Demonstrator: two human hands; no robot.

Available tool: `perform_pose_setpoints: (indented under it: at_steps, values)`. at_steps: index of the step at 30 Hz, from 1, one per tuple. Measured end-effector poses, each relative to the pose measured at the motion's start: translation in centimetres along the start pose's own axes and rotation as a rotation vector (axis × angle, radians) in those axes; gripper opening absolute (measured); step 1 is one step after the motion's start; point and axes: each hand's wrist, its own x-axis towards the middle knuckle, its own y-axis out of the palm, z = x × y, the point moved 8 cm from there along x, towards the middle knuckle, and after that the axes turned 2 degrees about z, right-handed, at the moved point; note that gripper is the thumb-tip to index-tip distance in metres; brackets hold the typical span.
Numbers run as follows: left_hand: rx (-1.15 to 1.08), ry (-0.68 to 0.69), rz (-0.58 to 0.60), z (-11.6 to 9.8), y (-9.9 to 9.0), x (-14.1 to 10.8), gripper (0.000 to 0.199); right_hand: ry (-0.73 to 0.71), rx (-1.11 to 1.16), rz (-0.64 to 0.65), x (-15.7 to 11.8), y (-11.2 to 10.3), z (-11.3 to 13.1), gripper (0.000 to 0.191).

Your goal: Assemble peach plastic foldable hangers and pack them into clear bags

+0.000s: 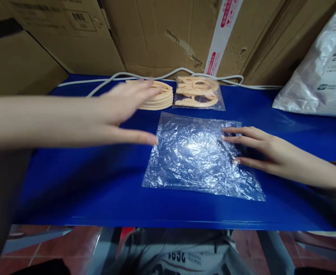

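Note:
A crinkled clear plastic bag [193, 152] lies flat on the blue table. My right hand [259, 147] touches the bag's right side with its fingertips, its fingers apart. Stretched out and slightly blurred, my left hand [125, 105] reaches over the near-left side of a stack of cream-coloured curved plastic pieces [159, 101]. Its thumb points at the bag's left edge; whether it touches is unclear. My fingers hide part of the stack. Beside the stack, more cream pieces [198, 91] sit inside a clear bag.
Cardboard boxes [162, 38] stand along the back of the blue table [105, 198]. A white cable [182, 70] runs in front of them. On the right rests a silvery-white package [314, 84] with a label. A grey printed sack [179, 254] is below the front edge.

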Motion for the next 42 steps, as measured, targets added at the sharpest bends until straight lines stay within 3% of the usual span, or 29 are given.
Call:
perform_pose_setpoints:
  at_steps: [3, 5, 8, 11, 18, 25, 32, 37, 42]
  values:
    - [0.093, -0.088, -0.136, 3.9, -2.9, 2.8, 0.133, -0.011, 0.017, -0.004, 0.3, 0.2, 0.3, 0.05]
    - [0.149, -0.094, -0.129, 6.5, -3.4, 4.7, 0.135, -0.019, 0.033, -0.011, 0.5, 0.3, 0.6, 0.048]
    - [0.127, -0.09, -0.053, 9.4, -2.7, 6.8, 0.13, -0.022, 0.052, -0.027, 0.6, 0.2, 0.9, 0.045]
    - [0.12, -0.076, -0.013, 10.7, -1.9, 7.9, 0.131, -0.031, 0.062, -0.044, 0.7, 0.1, 1.0, 0.045]
    - [0.136, -0.076, 0.022, 12.1, -0.9, 9.5, 0.135, -0.043, 0.045, -0.034, 0.6, 0.3, 1.1, 0.044]
    - [0.181, 0.04, -0.005, 11.4, -1.3, 10.1, 0.123, -0.043, 0.033, -0.023, 0.6, 0.4, 1.1, 0.043]
    - [0.079, -0.107, -0.02, 11.5, -1.9, 9.1, 0.138, -0.04, 0.035, -0.023, 0.6, 0.4, 1.1, 0.043]
    - [-0.033, -0.187, -0.029, 12.1, -2.9, 8.2, 0.135, -0.027, 0.061, -0.034, 0.7, 0.1, 1.1, 0.043]
    - [-0.009, -0.194, -0.056, 12.0, -3.3, 7.9, 0.132, -0.012, 0.097, -0.051, 0.7, -0.1, 1.1, 0.043]
